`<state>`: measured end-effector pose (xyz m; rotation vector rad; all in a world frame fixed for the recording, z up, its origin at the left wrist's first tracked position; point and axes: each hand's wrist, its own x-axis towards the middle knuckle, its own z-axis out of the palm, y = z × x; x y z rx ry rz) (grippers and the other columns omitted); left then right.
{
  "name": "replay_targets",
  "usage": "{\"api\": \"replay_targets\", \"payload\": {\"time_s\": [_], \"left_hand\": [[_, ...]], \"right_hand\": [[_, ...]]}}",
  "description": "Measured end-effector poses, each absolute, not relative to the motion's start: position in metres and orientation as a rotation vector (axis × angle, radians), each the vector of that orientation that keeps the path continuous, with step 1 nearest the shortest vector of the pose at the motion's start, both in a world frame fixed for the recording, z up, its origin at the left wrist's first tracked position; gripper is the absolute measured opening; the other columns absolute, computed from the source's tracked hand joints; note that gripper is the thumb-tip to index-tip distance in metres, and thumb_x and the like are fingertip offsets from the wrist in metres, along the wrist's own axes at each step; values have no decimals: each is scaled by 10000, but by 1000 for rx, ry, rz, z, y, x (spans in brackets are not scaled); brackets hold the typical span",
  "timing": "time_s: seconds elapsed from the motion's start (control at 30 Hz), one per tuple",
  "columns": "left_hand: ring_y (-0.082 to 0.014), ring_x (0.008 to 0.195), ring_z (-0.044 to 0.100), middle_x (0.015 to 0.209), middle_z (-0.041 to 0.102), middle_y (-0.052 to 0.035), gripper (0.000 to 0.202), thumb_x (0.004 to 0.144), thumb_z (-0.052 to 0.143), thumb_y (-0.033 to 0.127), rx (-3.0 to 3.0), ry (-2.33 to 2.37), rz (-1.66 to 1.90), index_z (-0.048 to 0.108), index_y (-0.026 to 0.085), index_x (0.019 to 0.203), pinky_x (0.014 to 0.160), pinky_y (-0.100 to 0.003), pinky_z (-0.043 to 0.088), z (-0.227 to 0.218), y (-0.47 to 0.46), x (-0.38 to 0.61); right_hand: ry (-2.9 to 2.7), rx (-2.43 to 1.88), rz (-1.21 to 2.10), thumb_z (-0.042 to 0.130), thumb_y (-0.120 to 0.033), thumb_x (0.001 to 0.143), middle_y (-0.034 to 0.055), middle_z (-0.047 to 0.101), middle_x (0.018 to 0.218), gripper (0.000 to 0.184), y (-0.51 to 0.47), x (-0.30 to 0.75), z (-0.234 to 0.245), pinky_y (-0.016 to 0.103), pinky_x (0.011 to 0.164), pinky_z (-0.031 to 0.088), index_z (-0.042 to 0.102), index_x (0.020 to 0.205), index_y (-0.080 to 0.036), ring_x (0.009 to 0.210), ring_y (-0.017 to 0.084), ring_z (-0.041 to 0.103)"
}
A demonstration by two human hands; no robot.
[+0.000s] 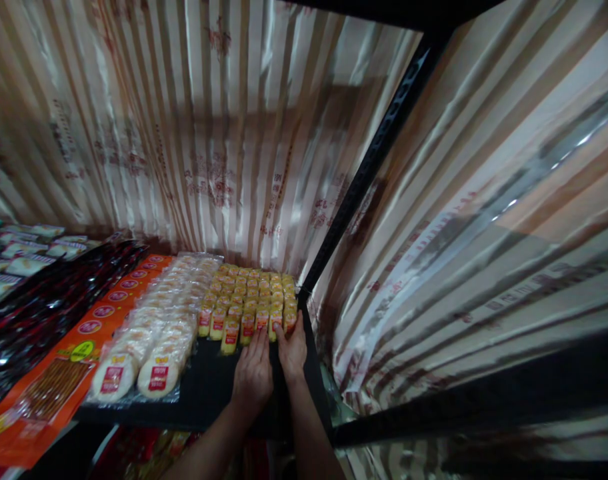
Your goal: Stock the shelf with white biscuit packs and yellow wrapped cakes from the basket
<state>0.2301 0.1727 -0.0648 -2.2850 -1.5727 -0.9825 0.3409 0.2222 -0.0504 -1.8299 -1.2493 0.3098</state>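
Rows of small yellow snack packets (pixel 229 337) with red labels stand on a black shelf (pixel 209 383), close to its right corner post. My left hand (pixel 254 373) lies with its fingers stretched against the front of the packets, near the middle of the front row. Beside it, my right hand (pixel 293 347) reaches round the right end of that row, its thumb on the front and its fingers along the side. Both hands touch the packets, and neither lifts one. The front row is uneven, with one packet jutting forward on the left.
Left of the packets lie two rows of clear-wrapped round white crackers (pixel 157 377), then an orange bag of stick snacks (pixel 59 387) and dark shiny packages (pixel 44 313). A black metal post (pixel 364 173) rises at the right. Striped curtains (pixel 224 133) hang behind.
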Motion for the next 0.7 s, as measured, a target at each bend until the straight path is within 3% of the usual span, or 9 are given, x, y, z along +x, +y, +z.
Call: {"api": "replay_targets", "payload": {"time_s": [0.17, 0.4, 0.7], "left_hand": [[-227, 1234, 428, 1288, 519, -129, 513, 755, 328, 63, -2299, -1565, -993, 474, 76, 1246, 943, -361, 416, -66, 174, 231], [-225, 1263, 392, 1337, 463, -138, 573, 759, 324, 70, -2351, -1599, -973, 363, 72, 1332, 968, -379, 405, -64, 174, 230], [-225, 1273, 376, 1359, 443, -116, 565, 734, 336, 58, -2387, -1623, -963, 435, 83, 1290, 979, -363, 400, -65, 174, 228]], "right_hand": [[-1249, -1825, 333, 486, -584, 739, 203, 430, 1338, 856, 223, 341, -48, 398, 971, 355, 269, 1383, -64, 1218, 302, 425], [-1268, -1773, 292, 474, -554, 760, 173, 443, 1337, 770, 224, 340, -52, 411, 967, 357, 325, 1361, -96, 1224, 288, 420], [-1266, -1729, 273, 455, -586, 754, 207, 417, 1341, 830, 223, 339, -56, 445, 989, 331, 281, 1371, -58, 1250, 302, 377]]}}
